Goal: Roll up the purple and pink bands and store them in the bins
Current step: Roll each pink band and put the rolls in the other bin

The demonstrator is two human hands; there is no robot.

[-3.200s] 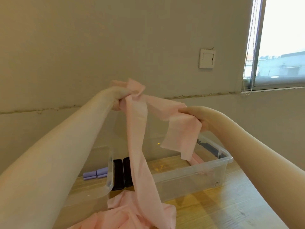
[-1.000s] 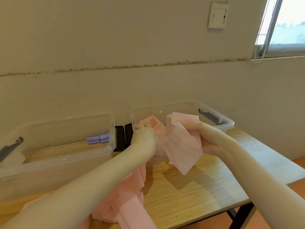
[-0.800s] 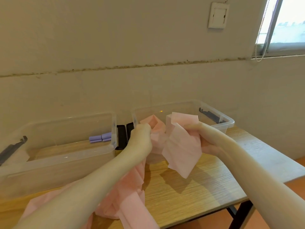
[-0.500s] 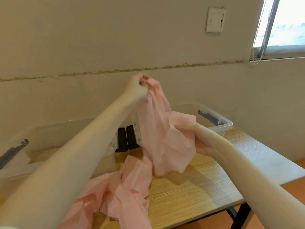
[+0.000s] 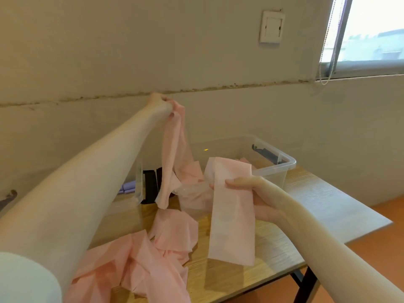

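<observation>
Over the counter (image 5: 284, 241), the left hand (image 5: 160, 103) at 11 o'clock is pinching the pink band (image 5: 229, 215) high while the right hand (image 5: 255, 193) is clutching its flat end, and it's looking feather-light, floppy and tangle-prone, so probably best gripped at that end.

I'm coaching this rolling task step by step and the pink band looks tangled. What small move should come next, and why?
Probably keep drawing the left hand up and away to pull the pink band straight. The right hand already pinches a flat end, but much of the band lies crumpled on the table, so it likely cannot be rolled neatly yet.
</observation>
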